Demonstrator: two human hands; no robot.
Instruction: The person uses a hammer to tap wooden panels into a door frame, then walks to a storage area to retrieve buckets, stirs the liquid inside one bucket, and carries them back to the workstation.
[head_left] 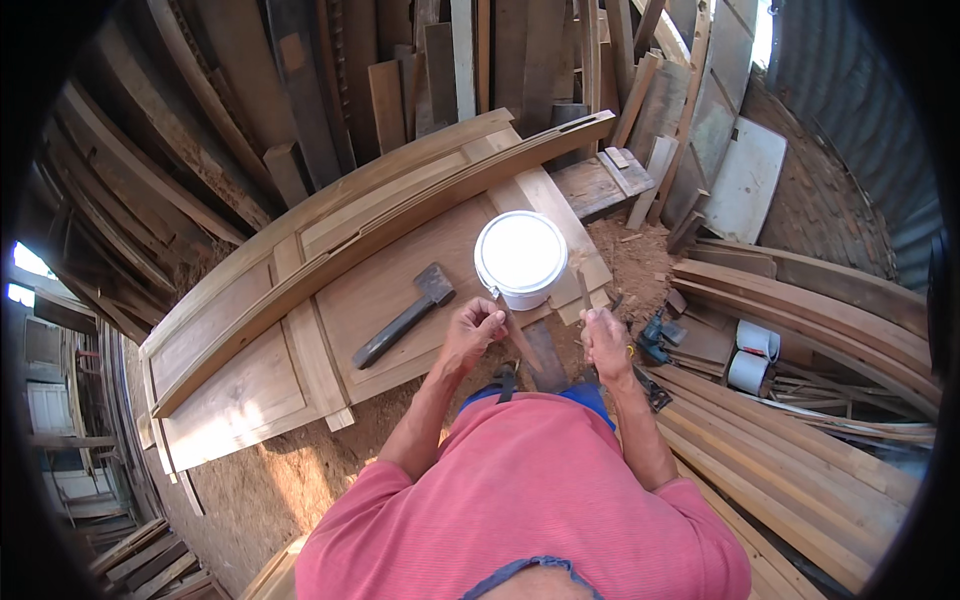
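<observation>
My left hand (474,332) is closed, its thumb and fingers pinching a thin wooden strip (522,342) that slants down toward my lap. My right hand (606,340) is wrapped round a slim, pointed tool (584,290); its exact kind is hard to make out. Just beyond both hands, a white bucket (521,255) with a bright top stands on a panelled wooden door (390,285). Left of the bucket lies a mallet (405,314) with a dark handle, flat on the door. Below the strip, a dark flat board (545,358) sits between my knees.
A long wooden moulding (370,240) runs across the door. Planks (780,460) are stacked at my right, near a teal power drill (652,338) and a white container (752,357). Boards (390,105) lean upright at the back. Sawdust (635,260) covers the ground beside the door.
</observation>
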